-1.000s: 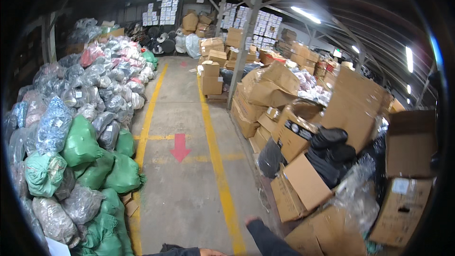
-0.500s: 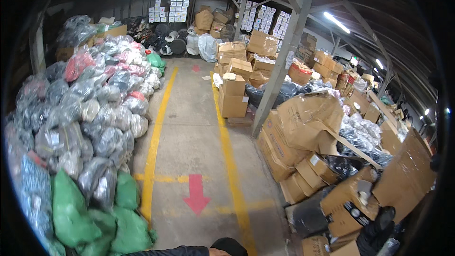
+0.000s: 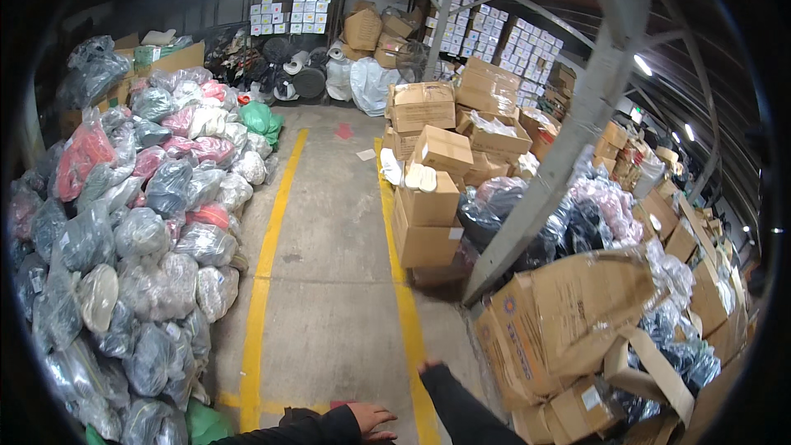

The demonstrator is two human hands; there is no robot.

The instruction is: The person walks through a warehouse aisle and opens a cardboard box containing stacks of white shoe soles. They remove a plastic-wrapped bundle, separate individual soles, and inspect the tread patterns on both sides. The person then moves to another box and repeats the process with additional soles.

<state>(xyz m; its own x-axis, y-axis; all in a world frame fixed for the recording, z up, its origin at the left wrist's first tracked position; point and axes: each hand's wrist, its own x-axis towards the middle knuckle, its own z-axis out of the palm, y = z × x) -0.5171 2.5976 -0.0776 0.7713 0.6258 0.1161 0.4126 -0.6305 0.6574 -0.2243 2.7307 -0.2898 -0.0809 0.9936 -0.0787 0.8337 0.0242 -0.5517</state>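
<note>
My left hand [image 3: 372,420] shows at the bottom edge, coming out of a dark sleeve, fingers spread and holding nothing, above the concrete floor [image 3: 329,280]. Only a sliver of my right hand [image 3: 428,366] shows at the end of a dark sleeve, over the right yellow floor line [image 3: 405,305]; its fingers are hidden. Neither hand touches anything. Nearest to my right hand is a leaning, crushed cardboard box [image 3: 577,313].
A high heap of clear and coloured plastic bags of clothing [image 3: 140,222] lines the left. Stacked cardboard boxes [image 3: 428,198] and a slanted grey steel column [image 3: 560,156] stand on the right. A second yellow line [image 3: 268,264] runs down the aisle. More boxes and rolls [image 3: 362,33] fill the far wall.
The view has moved forward along the aisle; the red floor arrow has slipped out below. Both my hands have come further into the picture at the bottom edge.
</note>
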